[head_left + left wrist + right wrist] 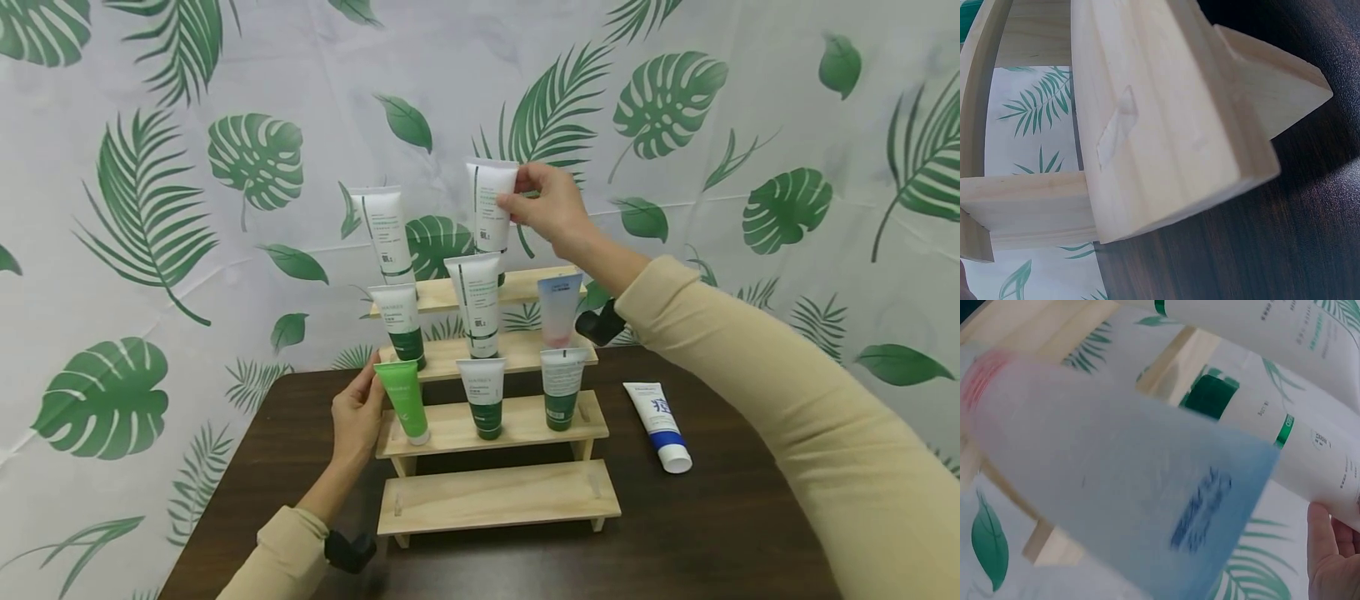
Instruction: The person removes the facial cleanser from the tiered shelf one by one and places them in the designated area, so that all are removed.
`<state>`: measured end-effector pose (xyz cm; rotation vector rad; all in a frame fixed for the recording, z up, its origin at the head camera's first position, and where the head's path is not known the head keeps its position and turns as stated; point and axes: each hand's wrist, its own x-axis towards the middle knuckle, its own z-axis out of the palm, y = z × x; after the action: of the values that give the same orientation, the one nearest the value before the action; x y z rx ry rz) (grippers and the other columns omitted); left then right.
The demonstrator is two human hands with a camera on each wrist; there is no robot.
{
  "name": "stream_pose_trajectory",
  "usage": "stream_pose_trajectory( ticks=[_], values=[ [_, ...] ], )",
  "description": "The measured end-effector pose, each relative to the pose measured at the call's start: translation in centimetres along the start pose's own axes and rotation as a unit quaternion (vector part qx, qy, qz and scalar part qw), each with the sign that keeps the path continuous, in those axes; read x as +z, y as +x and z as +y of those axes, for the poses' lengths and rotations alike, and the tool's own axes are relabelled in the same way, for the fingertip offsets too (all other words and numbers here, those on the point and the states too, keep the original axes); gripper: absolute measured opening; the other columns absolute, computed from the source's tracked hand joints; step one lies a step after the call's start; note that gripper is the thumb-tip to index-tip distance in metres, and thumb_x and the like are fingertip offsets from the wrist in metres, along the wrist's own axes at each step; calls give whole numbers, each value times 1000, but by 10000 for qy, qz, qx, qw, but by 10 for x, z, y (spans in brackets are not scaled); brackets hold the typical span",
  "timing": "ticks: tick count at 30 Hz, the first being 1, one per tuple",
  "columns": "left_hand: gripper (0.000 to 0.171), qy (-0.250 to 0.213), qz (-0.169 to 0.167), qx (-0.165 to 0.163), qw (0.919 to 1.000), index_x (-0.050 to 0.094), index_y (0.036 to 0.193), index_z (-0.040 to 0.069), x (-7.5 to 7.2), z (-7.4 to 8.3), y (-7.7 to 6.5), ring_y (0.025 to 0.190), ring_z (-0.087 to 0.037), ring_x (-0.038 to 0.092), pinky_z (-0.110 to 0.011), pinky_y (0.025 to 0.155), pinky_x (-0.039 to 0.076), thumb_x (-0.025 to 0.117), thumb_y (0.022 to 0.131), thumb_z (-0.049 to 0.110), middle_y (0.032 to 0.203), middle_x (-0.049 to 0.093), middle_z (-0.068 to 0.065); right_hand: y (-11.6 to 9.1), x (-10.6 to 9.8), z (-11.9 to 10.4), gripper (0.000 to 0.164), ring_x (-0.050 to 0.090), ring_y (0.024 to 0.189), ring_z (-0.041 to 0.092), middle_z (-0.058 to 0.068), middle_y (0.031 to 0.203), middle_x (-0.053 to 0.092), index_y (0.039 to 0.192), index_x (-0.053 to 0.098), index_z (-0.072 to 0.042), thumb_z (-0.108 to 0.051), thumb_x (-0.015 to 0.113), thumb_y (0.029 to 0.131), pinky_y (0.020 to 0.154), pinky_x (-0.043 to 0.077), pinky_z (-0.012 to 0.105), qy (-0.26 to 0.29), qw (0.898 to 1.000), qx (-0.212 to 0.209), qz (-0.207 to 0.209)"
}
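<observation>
In the head view my right hand (551,204) pinches a white squeeze tube (491,200) by its upper right edge, over the top tier of a wooden stepped rack (498,500). The right wrist view shows this tube (1310,450) with its green cap downward; whether the cap touches the shelf I cannot tell. My left hand (357,417) is at the rack's left side, fingertips by the second tier from the top, beside a bright green tube (405,398). Whether it grips the wood is hidden. The left wrist view shows mostly the rack's bottom step (1160,125).
Another white tube (386,233) stands on the top tier. Several tubes fill the middle tiers, including a blue-pink translucent one (559,308) below my right forearm. A white-and-blue tube (658,425) lies on the dark table (720,517) at right. A leaf-patterned cloth (255,75) hangs behind.
</observation>
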<state>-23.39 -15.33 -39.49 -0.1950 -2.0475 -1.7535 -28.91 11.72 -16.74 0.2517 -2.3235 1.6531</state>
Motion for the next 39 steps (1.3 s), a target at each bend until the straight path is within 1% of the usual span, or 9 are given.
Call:
stream_pose_trajectory(
  ticks=[9,15,21,25,28,31,35,37,39],
  values=[
    [39,17,54,41,10000,53,131,2,0,1,-1,124,-22,50,-5,86,43,56,95,15,134,53,-9,-9,-45,1,34,57,102,19,4,111,56,123,57,-3,-10,62,91,92,51,32,44,9984,20,567],
    [40,-64,-2,4,10000,52,131,-1,1,1,-1,127,-24,47,-5,88,42,56,95,16,136,52,-10,-21,-87,13,37,58,97,15,-2,103,56,124,57,-4,-12,64,89,94,50,36,293,9940,173,1039],
    [39,-18,13,-67,10000,52,131,-3,1,2,-1,128,-23,45,-5,89,41,56,96,15,137,50,-10,-35,-126,31,38,57,97,13,-2,101,54,124,56,-3,-13,65,88,98,46,37,633,9886,475,1283],
    [39,73,41,-122,9999,52,131,-4,1,3,-2,130,-22,44,-4,91,40,54,96,14,137,50,-10,-48,-147,51,41,54,101,13,-5,102,52,127,54,-5,-18,64,89,97,46,35,381,9863,738,1424],
    [39,92,52,-163,9998,51,131,-4,0,3,-2,130,-22,44,-5,91,40,54,96,14,138,49,-10,-58,-158,71,44,53,99,11,-5,102,50,129,52,-5,-22,63,90,87,52,25,92,9848,915,1476],
    [40,42,38,-196,9998,51,131,-4,0,3,-3,130,-22,44,-5,91,40,55,96,15,138,49,-10,-69,-168,94,48,52,94,7,-6,101,49,132,48,-2,-25,60,92,74,52,13,-270,9836,1048,1445],
    [39,25,19,-230,9997,51,131,-3,1,5,-3,130,-21,44,-4,90,40,54,96,14,138,49,-9,-81,-181,127,55,52,92,5,-4,105,49,137,41,3,-29,55,95,75,52,13,-804,9814,1198,1269],
    [39,-1,14,-243,9997,51,131,-3,1,8,-4,130,-22,43,-4,89,40,54,96,12,138,49,-10,-87,-187,145,58,52,92,6,1,109,49,139,38,5,-31,52,96,75,53,14,-1029,9791,1315,1159],
    [39,19,-6,-223,9997,50,131,-5,2,15,-6,130,-25,43,-3,89,40,54,96,11,138,48,-13,-93,-193,163,59,53,94,10,10,116,49,139,36,8,-31,50,97,76,54,17,-1186,9769,1437,1045]
  ],
)
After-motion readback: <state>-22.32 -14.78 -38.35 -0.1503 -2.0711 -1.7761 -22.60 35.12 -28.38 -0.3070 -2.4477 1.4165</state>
